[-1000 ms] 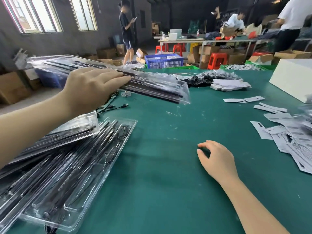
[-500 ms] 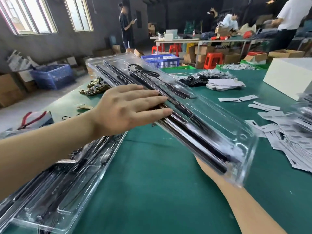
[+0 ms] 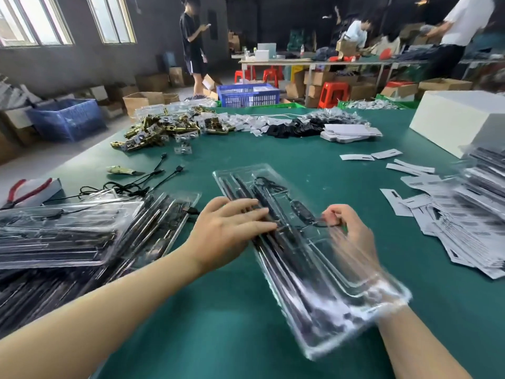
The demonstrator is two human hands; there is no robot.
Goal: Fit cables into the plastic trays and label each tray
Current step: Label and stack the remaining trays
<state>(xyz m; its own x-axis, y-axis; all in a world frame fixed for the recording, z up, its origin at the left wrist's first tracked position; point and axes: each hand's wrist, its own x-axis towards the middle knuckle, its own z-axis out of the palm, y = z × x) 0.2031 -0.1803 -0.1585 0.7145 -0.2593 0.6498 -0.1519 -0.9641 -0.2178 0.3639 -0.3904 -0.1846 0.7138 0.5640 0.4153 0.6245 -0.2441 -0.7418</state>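
Left hand [image 3: 232, 231] lies flat, fingers straight, pressing the clear tray [image 3: 306, 258] to the counter [image 3: 218, 332], prob. to steady it. Right hand [image 3: 347, 228], seen partly thru the plastic, pinches a black cable [image 3: 303, 212] w/ curled fingers, likely seating it in its channel. Tray sits mid-counter, holding long black strips plus that coiled cable. Filled trays [image 3: 62, 236] stacked at left; paper labels [image 3: 448, 214] heaped at right, none on this tray yet.

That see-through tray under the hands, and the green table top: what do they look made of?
The tray looks like thin clear moulded plastic, glossy: the cables show through it and its edges catch white glare. The table top looks like a matt green mat or coating, rubber or vinyl perhaps; it shows no shine, only small scuffs.
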